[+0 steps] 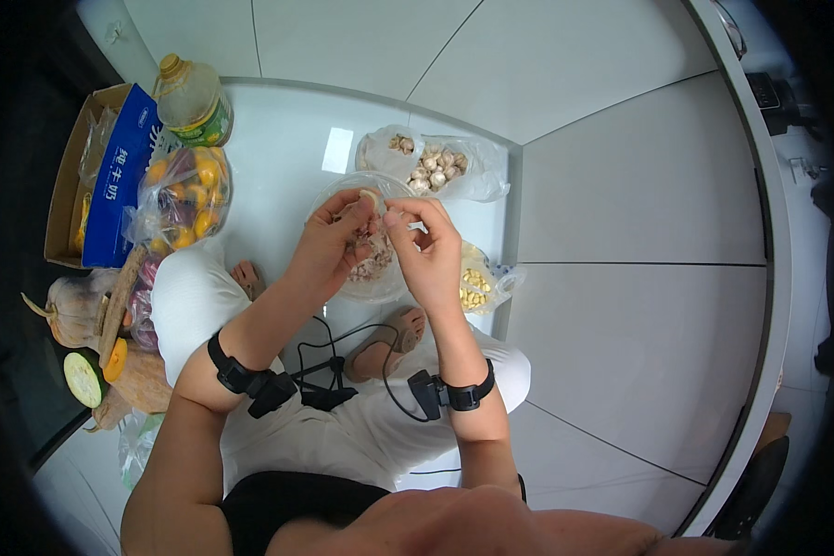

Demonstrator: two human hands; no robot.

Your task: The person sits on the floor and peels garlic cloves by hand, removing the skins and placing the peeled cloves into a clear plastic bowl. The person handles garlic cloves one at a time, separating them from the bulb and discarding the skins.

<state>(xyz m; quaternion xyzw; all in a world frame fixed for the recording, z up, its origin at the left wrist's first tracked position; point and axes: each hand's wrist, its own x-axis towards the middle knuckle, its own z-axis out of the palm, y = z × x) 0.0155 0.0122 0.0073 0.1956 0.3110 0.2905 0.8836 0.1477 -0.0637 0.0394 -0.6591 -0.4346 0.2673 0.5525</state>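
Observation:
My left hand [335,236] pinches a pale garlic clove [370,197] between thumb and fingertips, above a clear plastic bowl [361,295]. Pinkish papery garlic skins [372,267] lie in the bowl, partly hidden by my hands. Close to the clove's right side is my right hand [427,240], its thumb and index finger drawn together; whether a scrap of skin is between them is unclear. Behind the bowl, a clear plastic bag [485,165] holds whole garlic bulbs [436,168]. Peeled cloves [474,288] sit in another bag, beyond my right wrist.
At left stand an oil bottle [193,104], a blue carton box [115,184] and a bag of orange fruit [194,191]. Pumpkins [80,313], a long brown root [119,306] and a cut green vegetable [83,379] lie nearer. Black cables [351,326] run between my legs. Cabinet panels [639,167] rise at right.

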